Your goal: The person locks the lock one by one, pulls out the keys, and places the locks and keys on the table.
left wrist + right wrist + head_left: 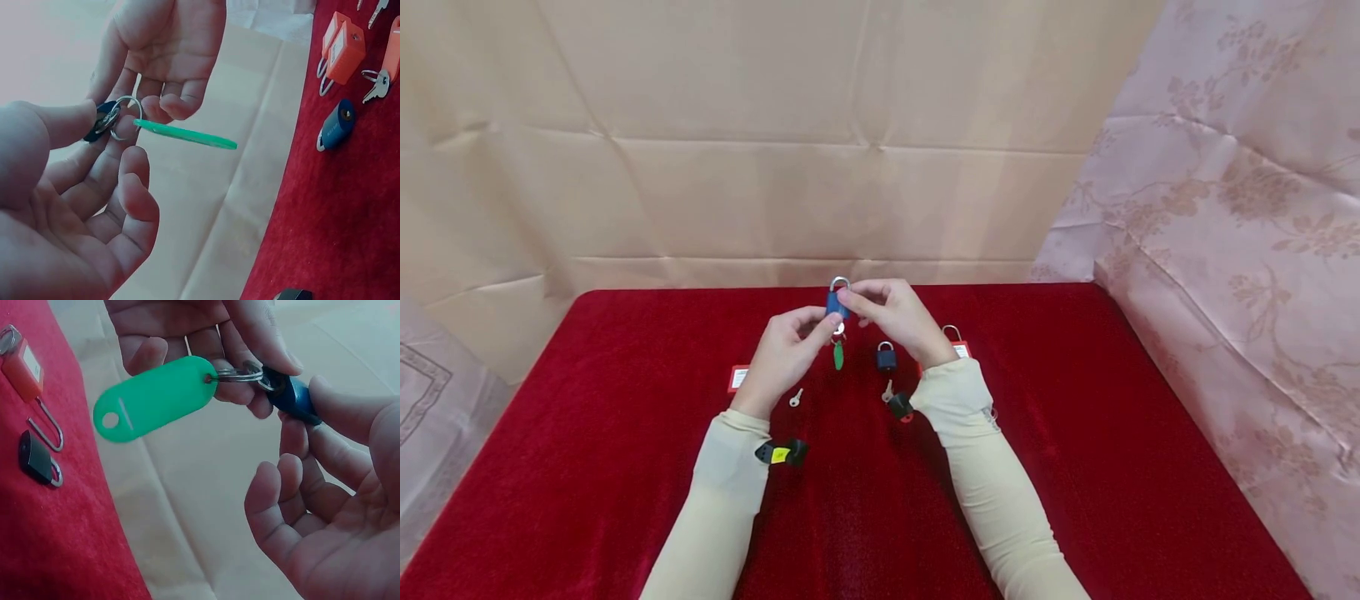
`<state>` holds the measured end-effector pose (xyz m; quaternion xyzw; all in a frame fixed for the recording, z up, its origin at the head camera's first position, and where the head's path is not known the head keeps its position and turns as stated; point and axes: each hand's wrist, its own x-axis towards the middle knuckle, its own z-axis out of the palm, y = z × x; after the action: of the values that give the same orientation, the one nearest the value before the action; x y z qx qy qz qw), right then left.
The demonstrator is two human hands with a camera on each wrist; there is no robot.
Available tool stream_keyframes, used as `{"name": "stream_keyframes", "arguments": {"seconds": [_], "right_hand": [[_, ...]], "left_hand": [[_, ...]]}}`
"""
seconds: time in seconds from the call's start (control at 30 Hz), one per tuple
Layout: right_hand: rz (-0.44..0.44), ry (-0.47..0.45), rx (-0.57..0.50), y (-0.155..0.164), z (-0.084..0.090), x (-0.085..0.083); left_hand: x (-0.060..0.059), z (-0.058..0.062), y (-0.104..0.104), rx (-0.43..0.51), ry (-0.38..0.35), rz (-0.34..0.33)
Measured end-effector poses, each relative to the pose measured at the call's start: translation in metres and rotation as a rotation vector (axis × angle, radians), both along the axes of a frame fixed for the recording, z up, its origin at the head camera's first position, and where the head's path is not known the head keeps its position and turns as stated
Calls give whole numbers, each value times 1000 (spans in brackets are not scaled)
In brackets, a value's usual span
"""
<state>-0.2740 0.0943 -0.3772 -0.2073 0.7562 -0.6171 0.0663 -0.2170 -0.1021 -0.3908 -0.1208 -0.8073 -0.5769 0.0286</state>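
A: Both hands are up over the far middle of the red table [625, 467]. Our right hand [898, 317] pinches the blue padlock [837, 305] by its body, thumb on one side and fingers curled on the other.

B: And our left hand [782, 354] grips the key end underneath. From the right wrist we see the key ring [240, 373] at the lock's base, with the green tag [156, 397] swinging off it.

A: So we judge the step in hand is working the key in the lock. The shackle [840, 283] looks closed at the top, though it's small from the head view.

B: Next would call for a steady hold on the body while the left fingers twist the key; we can't tell how deep it sits.

A: Where's the lock relative to us?

B: Between the two hands, lifted clear of the cloth, touching both.

A: Below, a dark padlock [886, 357] lies near the right wrist, a loose key [795, 398] near the left, and orange padlocks [342, 53] sit further right.
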Motion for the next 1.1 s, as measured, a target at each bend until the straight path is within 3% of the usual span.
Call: {"name": "stream_keyframes", "arguments": {"seconds": [0.3, 0.57, 1.1], "right_hand": [[-30, 42, -71, -2, -1, 0], [-20, 33, -80, -4, 1, 1], [-16, 32, -90, -4, 0, 1]], "left_hand": [[-1, -2, -1, 35, 7, -29], [-1, -1, 0, 61, 19, 16], [0, -1, 1, 108, 15, 20]]}}
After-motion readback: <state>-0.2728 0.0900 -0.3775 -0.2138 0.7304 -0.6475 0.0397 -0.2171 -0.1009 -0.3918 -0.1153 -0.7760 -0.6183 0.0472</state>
